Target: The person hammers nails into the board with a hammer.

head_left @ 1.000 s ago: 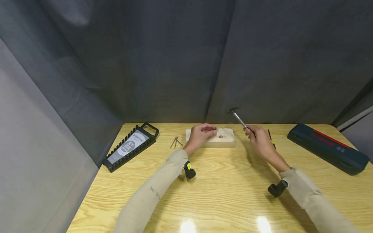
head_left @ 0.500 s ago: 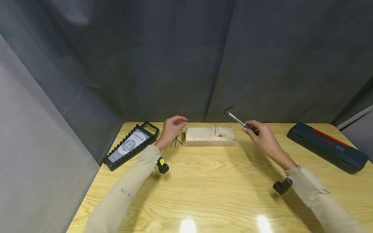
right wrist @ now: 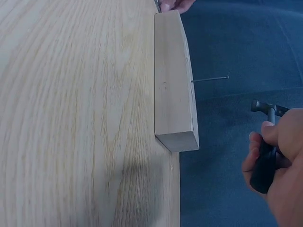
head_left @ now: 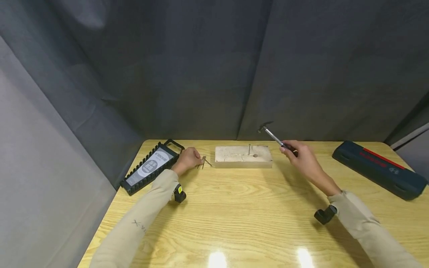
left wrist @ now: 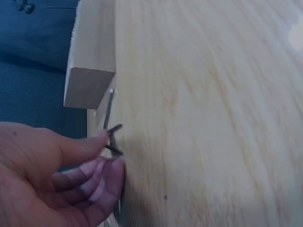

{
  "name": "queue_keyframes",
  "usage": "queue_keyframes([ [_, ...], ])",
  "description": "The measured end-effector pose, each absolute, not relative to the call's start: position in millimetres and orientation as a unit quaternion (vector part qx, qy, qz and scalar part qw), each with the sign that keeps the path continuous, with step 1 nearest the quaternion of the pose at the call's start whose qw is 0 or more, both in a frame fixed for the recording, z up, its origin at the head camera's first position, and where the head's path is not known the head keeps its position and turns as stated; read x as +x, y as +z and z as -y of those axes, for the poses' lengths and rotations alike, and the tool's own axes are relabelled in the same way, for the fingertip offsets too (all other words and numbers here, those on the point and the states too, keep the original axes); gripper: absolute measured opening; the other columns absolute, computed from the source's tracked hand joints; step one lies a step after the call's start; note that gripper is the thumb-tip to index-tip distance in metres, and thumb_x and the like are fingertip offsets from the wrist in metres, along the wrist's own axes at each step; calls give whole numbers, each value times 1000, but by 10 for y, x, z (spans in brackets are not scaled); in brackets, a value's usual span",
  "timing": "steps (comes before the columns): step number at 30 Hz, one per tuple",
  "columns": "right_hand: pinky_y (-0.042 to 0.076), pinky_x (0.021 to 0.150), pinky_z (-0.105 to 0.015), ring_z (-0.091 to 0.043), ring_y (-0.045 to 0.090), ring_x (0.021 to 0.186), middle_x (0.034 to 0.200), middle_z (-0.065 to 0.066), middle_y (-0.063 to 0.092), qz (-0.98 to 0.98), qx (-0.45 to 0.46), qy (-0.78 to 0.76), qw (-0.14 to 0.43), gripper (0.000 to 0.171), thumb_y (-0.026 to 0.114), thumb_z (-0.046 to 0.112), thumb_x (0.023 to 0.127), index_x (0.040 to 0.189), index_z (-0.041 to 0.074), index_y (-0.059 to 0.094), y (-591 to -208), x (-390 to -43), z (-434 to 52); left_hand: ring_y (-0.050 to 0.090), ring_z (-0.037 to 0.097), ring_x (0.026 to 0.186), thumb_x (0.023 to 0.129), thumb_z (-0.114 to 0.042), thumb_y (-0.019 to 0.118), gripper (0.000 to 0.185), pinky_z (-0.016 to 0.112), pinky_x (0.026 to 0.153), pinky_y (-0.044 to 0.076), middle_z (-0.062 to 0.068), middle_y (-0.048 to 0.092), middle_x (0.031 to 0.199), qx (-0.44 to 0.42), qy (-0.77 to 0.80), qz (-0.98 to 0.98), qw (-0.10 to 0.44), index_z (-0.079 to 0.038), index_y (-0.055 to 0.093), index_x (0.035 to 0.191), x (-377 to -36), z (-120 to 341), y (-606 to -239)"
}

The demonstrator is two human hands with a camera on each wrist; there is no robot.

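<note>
Left hand pinching loose nails on bench left of centre, right hand gripping raised hammer right of wood block, upright nail in block.

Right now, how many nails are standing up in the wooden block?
1. A single nail stands upright in the wooden block, near its middle; the loose nails lie on the table by the left hand.
</note>
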State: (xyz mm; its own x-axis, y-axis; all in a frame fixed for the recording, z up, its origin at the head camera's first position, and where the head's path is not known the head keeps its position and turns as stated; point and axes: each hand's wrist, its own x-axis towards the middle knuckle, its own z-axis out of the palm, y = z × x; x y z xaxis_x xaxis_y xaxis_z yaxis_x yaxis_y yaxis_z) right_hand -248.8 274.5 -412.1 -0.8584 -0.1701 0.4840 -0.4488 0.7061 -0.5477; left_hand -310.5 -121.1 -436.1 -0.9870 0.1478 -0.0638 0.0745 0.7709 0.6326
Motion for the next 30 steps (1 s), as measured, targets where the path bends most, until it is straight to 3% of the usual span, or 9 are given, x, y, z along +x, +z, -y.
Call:
queue_keyframes([
  [4,46,57,-17,-19,56,72,93,-19,70,896,185,343,214,22,67,3,102,119,-10,69,-4112,-2480,-2717,65,17,60,99,-14,73,19,40,90,57,14,76,74,46,301,-948,89,1,75,86,-3120,1178,-4335],
  [7,43,55,-20,-18,53,70,91,-17,68,893,189,342,225,21,66,3,102,119,-10,69,-4096,-2477,-2696,60,14,54,100,-11,69,27,31,76,54,9,71,64,41,297,-949,99,-1,74,76,-3163,1172,-4325],
  [10,42,54,-20,-18,53,69,91,-17,69,893,190,335,231,21,66,4,102,119,-10,69,-4096,-2480,-2689,45,13,47,96,0,64,30,26,60,43,3,54,51,21,365,-921,133,0,62,66,-3210,1194,-4307],
  [12,41,53,-21,-17,52,68,91,-17,70,895,189,332,230,21,67,3,102,119,-10,70,-4104,-2480,-2689,43,12,47,95,3,62,23,26,56,44,2,49,53,0,429,-888,164,3,60,73,-3234,1218,-4289],
  [15,40,52,-21,-17,52,67,91,-18,71,897,186,332,225,22,66,3,102,120,-10,70,-4122,-2475,-2701,53,13,52,96,4,62,9,30,64,60,7,57,63,-30,500,-844,192,12,63,92,-3258,1255,-4263],
  [18,41,52,-22,-17,52,67,93,-19,71,899,184,335,213,22,65,3,103,120,-10,70,-4133,-2464,-2715,69,17,67,99,3,62,22,38,84,66,21,71,87,-26,545,-820,175,20,64,113,-3287,1262,-4261],
  [22,43,53,-23,-17,54,68,95,-19,72,901,187,334,206,20,63,4,104,118,-10,69,-4143,-2455,-2726,75,34,89,100,6,64,33,51,98,60,37,69,116,24,612,-782,116,15,59,131,-3277,1144,-4215],
  [26,44,52,-23,-16,54,67,95,-18,72,899,190,331,213,20,64,3,104,118,-9,70,-4162,-2464,-2727,71,47,106,100,7,65,37,60,100,56,36,68,119,97,635,-764,64,9,60,136,-3216,906,-4148],
  [30,44,53,-23,-16,55,67,93,-16,73,896,196,328,228,19,65,3,103,117,-8,71,-4184,-2479,-2719,72,47,106,100,4,67,32,56,96,60,32,71,118,141,656,-741,33,6,65,132,-3177,664,-4213],
])
